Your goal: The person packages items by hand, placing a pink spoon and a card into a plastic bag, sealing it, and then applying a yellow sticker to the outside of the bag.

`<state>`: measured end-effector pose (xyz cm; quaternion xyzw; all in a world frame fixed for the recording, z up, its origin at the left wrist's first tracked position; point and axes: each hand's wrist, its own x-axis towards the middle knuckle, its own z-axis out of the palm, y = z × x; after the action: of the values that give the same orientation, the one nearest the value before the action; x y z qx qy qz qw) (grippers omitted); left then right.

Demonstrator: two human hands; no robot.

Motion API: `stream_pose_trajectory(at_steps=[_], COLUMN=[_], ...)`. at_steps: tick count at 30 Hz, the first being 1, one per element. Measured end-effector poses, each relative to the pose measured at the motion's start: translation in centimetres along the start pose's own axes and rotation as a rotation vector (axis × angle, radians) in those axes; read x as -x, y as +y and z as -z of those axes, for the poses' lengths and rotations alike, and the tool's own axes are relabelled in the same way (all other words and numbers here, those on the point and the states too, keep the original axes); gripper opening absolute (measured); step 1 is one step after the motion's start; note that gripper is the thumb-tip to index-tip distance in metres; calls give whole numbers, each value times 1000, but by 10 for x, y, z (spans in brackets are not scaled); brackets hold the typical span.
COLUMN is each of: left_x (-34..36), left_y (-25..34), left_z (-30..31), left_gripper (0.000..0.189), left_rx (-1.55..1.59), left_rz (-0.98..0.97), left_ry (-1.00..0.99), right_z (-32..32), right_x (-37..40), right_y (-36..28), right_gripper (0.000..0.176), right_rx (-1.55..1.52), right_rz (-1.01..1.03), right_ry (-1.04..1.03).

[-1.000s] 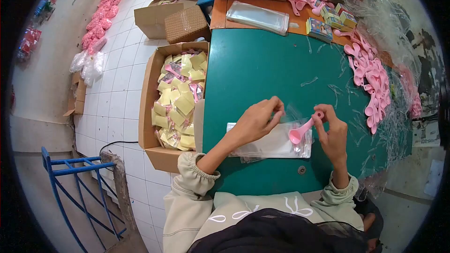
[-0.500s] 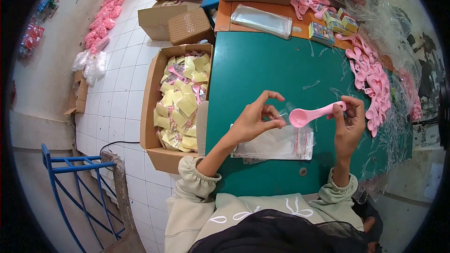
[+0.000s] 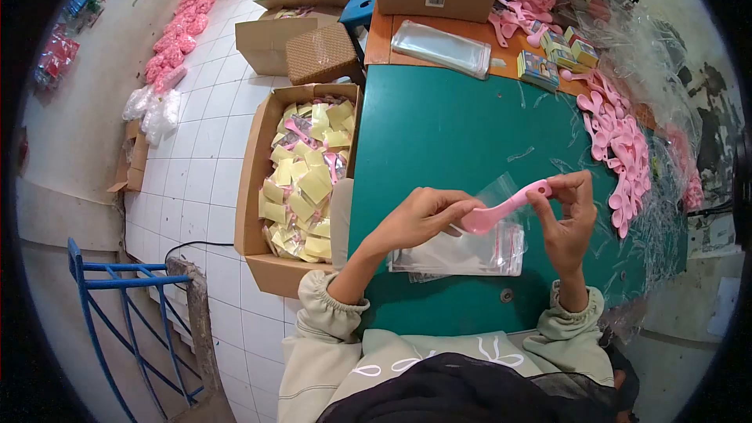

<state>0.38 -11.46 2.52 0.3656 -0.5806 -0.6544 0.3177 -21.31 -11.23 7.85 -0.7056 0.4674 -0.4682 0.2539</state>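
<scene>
Our right hand [image 3: 568,223] pinches a pink plastic spoon [image 3: 505,207] by its handle, round bowl meeting the clear bag [image 3: 504,186] our left hand [image 3: 423,218] clasps over stacked bags [image 3: 462,254].

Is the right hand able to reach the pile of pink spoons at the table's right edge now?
Probably yes: the pile of pink spoons lies just beyond the right hand on the green table, nothing bulky between. But that hand holds one pink spoon.

Green table [image 3: 439,133]: clear bag stack [image 3: 462,254], pink spoon pile [image 3: 623,149].
</scene>
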Motion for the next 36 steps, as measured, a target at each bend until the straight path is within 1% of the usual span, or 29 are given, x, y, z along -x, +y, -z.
stream_pose_trajectory(at_steps=[1, 2, 5, 7, 8, 10, 11, 12, 13, 14, 16, 17, 18, 20, 21, 23, 25, 26, 27, 29, 31, 33, 36], left_x=[1, 2, 9, 9, 9, 11, 13, 15, 17, 18, 22, 24, 27, 27, 27, 27, 28, 28, 29, 29, 28, 26, 31], left_y=[3, 6, 14, 10, 9, 15, 17, 18, 18, 19, 16, 15, 15, 15, 15, 17, 22, 23, 24, 27, 27, 27, 28], left_z=[1, 2, 3, -2, -2, 1, 3, 4, 5, 6, 7, 8, 8, 11, 10, 8, 8, 8, 7, 8, 8, 5, 1], left_gripper=[25, 26, 26, 26, 27, 28, 28, 29, 29, 29, 25, 24, 24, 24, 24, 25, 25, 25, 25, 25, 25, 24, 23], left_rx=[-83, -166, -74, 144, 252, 225, 212, 188, 164, 140, 101, 82, 144, 139, 142, 160, 152, 140, 129, 165, 176, 157, 98], left_rz=[-39, -77, -75, -224, -300, -344, -363, -376, -390, -406, -411, -413, -386, -415, -425, -362, -323, -313, -303, -255, -226, -221, -239], left_ry=[2, 5, 151, 260, 312, 349, 367, 363, 357, 351, 354, 360, 362, 362, 358, 358, 352, 350, 351, 299, 267, 253, 263], right_z=[0, -1, -7, -11, -10, -4, 5, 10, 16, 29, 46, 47, 43, 39, 38, 39, 41, 41, 39, 26, 25, 27, 28], right_x=[-2, -5, -20, -37, -49, -99, -134, -167, -195, -225, -247, -246, -241, -233, -231, -229, -223, -216, -201, -155, -106, -72, -52], right_y=[-2, -3, -10, -15, -10, 25, 48, 97, 135, 206, 276, 295, 297, 302, 301, 287, 249, 218, 176, 77, 14, -29, -44], right_gripper=[25, 27, 47, 64, 66, 68, 49, 47, 42, 41, 37, 36, 35, 33, 32, 29, 27, 26, 25, 22, 25, 22, 18], right_rx=[10, -4, -28, -25, -96, -253, -67, 40, 398, 570, 974, 1060, 1060, 1020, 993, 900, 689, 490, 258, -221, -339, -316, -9], right_rz=[12, 74, 273, 431, 417, 339, 298, 42, 86, 12, -102, -157, -181, -204, -209, -220, -190, -150, -115, -96, -129, -150, 99], right_ry=[-22, -120, -401, -575, -660, -621, -497, -322, -129, -111, -123, -162, -176, -157, -132, -56, 45, 43, -15, -220, -272, -376, -425])
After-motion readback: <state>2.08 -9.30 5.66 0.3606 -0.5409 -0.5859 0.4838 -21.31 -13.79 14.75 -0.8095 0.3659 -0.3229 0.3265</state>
